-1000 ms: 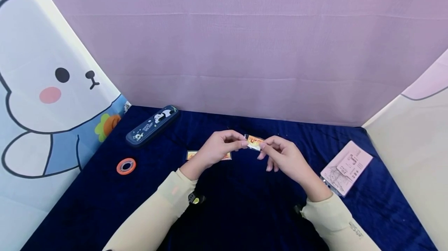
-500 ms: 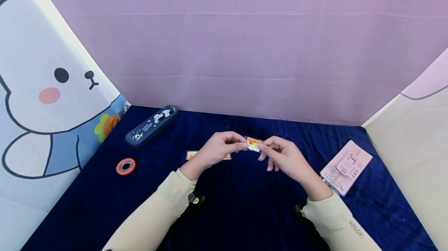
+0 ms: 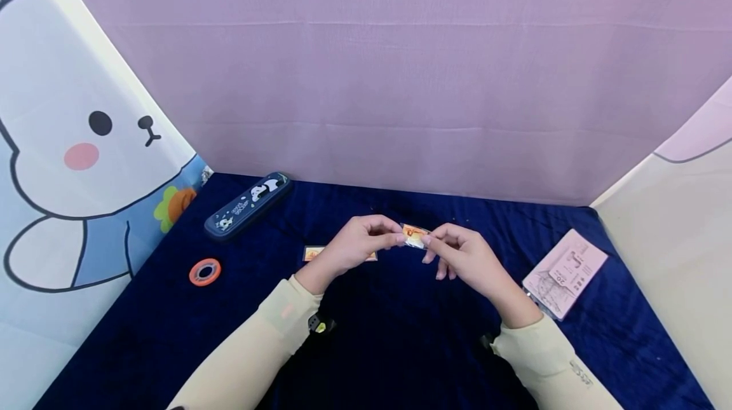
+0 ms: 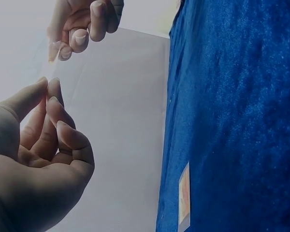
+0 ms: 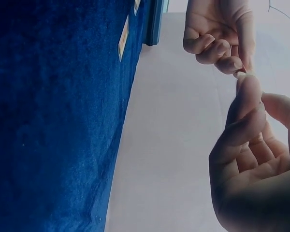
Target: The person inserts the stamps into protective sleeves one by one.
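Observation:
My left hand (image 3: 354, 241) and right hand (image 3: 466, 257) pinch opposite ends of a small flat orange-and-yellow printed card (image 3: 414, 236) with shiny, clear-looking edges. It is raised above the dark blue cloth, thumbs toward the head camera. Both wrist views show the thumb and forefinger of each hand meeting on it, and the card appears nearly edge-on. Behind the left wrist lies a similar printed piece (image 3: 312, 252) on the cloth, partly covered by the hand. Another bit of orange print (image 3: 372, 256) shows at the right of that wrist. The right wrist view has two separate printed pieces (image 5: 123, 38) on the cloth.
A dark blue panda-printed case (image 3: 248, 205) lies at the back left. Nearer sits an orange ring-shaped roll (image 3: 205, 272). On the right is a pink printed packet (image 3: 566, 274). A mauve curtain (image 3: 400, 79) stands behind the blue cloth (image 3: 400, 346).
The held card has tipped slightly, so its printed face catches the light differently. Both hands keep their pinch and have hardly moved.

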`<state>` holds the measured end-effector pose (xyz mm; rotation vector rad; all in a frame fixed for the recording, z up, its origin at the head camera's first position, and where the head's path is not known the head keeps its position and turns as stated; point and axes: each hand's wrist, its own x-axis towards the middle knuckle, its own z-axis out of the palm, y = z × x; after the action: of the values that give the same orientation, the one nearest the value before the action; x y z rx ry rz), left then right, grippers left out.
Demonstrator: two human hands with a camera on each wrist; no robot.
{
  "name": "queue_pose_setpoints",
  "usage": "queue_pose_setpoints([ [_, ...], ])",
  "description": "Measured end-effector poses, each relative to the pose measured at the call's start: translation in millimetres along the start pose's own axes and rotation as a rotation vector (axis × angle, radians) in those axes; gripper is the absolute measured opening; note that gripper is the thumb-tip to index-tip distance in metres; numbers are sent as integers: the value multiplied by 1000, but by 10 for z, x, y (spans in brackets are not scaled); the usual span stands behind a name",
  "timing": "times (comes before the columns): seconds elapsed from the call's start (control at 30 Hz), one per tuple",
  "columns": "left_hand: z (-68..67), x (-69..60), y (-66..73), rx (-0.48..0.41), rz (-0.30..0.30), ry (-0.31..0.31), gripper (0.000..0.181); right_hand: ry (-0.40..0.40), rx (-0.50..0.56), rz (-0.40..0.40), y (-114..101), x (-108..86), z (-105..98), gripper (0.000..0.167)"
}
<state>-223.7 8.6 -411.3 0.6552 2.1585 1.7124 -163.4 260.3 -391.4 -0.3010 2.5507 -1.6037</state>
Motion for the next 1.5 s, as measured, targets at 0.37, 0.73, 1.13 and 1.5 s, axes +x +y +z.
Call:
queue_pose_setpoints([
  [0.37,12,149,-128,-24,-77,76,23,-24,-31,78,78,-15,-60,35],
  [0.73,112,297,-236,132,-234,60,20,-34,-25,95,95,-14,-51,38],
  [1.13,286,347,-274,534,-266,19,16,-61,-25,115,115,-9,-25,35],
  [1.5,317,366,-274,732,-313,-14,28,-88,-29,112,99,-22,-13,40],
])
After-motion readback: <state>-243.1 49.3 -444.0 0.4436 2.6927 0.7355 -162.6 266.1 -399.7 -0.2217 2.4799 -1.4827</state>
